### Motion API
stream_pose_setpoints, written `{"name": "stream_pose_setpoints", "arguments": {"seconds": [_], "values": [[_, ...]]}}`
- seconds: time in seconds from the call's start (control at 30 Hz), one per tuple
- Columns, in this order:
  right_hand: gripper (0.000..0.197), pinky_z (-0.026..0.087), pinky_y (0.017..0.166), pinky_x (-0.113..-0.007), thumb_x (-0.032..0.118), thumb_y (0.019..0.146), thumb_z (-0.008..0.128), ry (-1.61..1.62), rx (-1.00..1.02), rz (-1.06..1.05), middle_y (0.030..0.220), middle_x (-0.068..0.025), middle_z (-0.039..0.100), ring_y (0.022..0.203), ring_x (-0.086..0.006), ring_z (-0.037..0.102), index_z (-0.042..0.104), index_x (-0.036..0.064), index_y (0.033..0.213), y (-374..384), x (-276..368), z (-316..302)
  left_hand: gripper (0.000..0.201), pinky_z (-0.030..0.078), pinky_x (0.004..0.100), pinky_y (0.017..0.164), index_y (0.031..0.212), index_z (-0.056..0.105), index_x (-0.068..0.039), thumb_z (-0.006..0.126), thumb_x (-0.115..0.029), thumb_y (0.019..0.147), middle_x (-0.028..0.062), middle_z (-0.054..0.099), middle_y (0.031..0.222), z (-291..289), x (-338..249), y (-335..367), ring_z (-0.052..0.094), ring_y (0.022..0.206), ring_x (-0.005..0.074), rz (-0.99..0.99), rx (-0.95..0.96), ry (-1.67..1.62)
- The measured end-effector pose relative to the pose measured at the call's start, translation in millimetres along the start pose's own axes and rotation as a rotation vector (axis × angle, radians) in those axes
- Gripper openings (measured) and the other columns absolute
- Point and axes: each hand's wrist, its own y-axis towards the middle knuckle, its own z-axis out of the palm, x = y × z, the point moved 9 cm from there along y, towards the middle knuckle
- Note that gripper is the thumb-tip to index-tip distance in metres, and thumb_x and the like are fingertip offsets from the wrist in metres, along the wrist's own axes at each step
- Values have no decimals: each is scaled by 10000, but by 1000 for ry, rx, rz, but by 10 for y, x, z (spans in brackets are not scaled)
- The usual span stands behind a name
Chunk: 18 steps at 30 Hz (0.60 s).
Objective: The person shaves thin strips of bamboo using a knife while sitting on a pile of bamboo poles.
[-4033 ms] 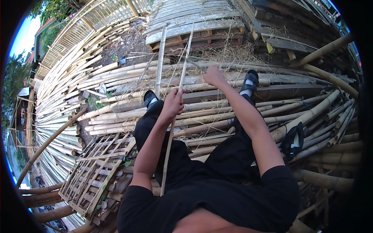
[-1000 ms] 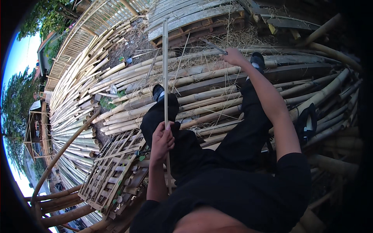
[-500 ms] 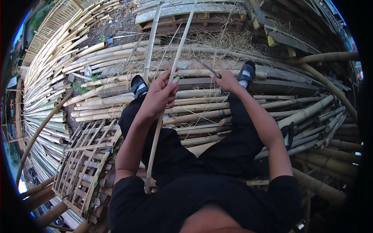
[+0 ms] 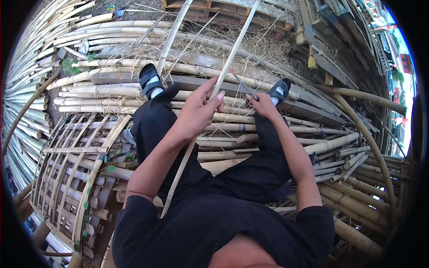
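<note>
My left hand [image 4: 200,108] is closed around a long, pale bamboo strip [image 4: 237,47], pinching it between thumb and fingers. The strip slants from the far right of my hand down across my lap, its lower end by my left side. In my right hand [image 4: 263,105] is a knife [image 4: 245,86], gripped by its handle. Its narrow grey blade points up and left, its tip close to the strip; whether they touch I cannot tell. Another split bamboo piece [image 4: 173,36] leans beside my left sandal [image 4: 150,79].
Bamboo poles [image 4: 103,91] lie in layers under and around my feet. A woven bamboo lattice [image 4: 73,167] stands at my left. Wooden pallets [image 4: 214,11] and straw-like shavings [image 4: 263,49] are beyond my feet. A curved pole [image 4: 364,127] rises at the right.
The view has swung to the right. My left hand and the bamboo strip have shifted right, and the strip leans more. The knife tip and the strip are nearer each other.
</note>
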Motion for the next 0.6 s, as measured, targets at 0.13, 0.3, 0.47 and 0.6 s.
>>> {"name": "stream_pose_setpoints", "arguments": {"seconds": [0.13,0.3,0.47,0.6], "values": [[403,423,604,-413,375,887,541,41,-20,-29,647,-189,579,628,-346,561,626,1,766,76,248,47,418,260,154,406,1349,374,-51,480,-168,962,-20,485,708,-52,-59,-105,311,464,-7,-10,26,-37],[415,404,568,-370,376,888,551,95,27,-5,590,-150,537,557,-268,506,621,-16,771,132,724,106,334,258,155,407,1284,423,-58,457,-177,974,-15,495,703,-122,-39,-167,295,444,-13,37,40,-81],[392,406,564,-354,369,878,578,165,15,-45,596,-124,544,558,-207,509,630,-8,781,175,785,228,298,247,153,402,1237,442,-55,444,-216,986,-6,497,711,-78,-40,-232,285,436,-18,30,91,-164],[370,412,572,-357,342,876,577,178,36,14,589,-116,535,562,-192,510,616,-14,782,252,877,179,257,251,149,395,1174,439,-52,453,-223,983,10,520,716,-61,-46,-233,305,431,-17,25,106,-158]]}}
